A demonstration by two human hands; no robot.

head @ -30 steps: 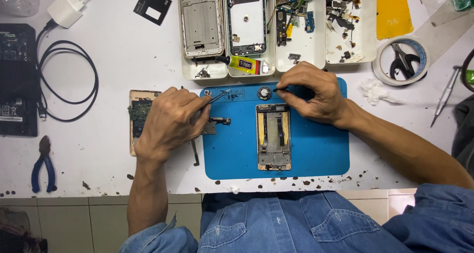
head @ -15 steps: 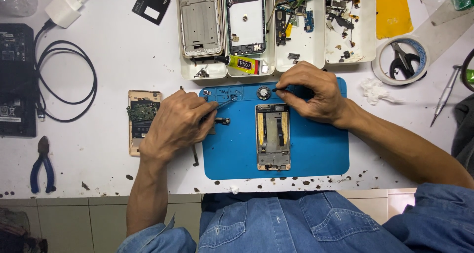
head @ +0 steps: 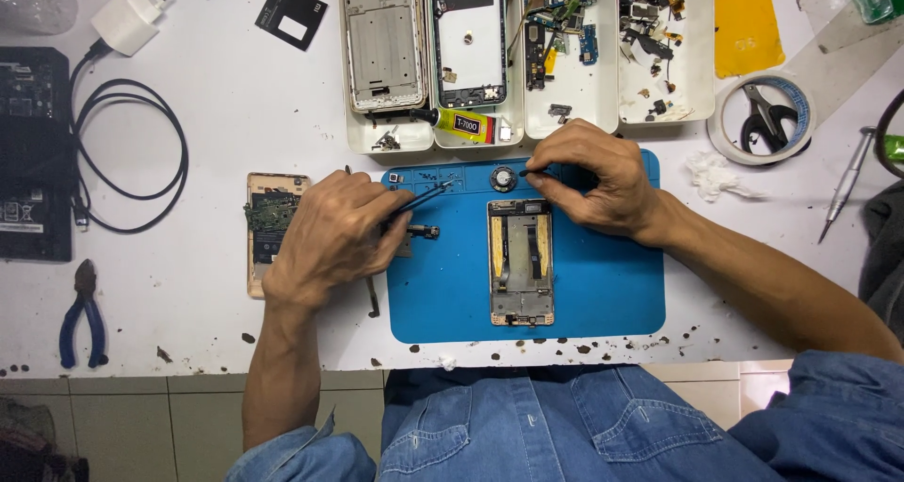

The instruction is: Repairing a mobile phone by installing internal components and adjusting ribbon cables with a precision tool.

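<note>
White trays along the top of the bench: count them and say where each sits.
4, side by side above the blue mat: the first tray holds a bare phone frame, the second tray another phone shell, the third tray circuit boards, the fourth tray small dark parts. None looks hidden.

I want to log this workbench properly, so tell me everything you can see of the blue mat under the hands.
The blue mat is a flat rectangular pad with rounded corners, rubbery-looking, lying at the white table's front edge. Shallow moulded recesses run along its far edge, holding small parts. An opened phone frame lies upright near its centre. The left hand, holding tweezers, overlaps its left edge; the right hand rests on its far right part. Dark specks dot the table beside it.
</note>
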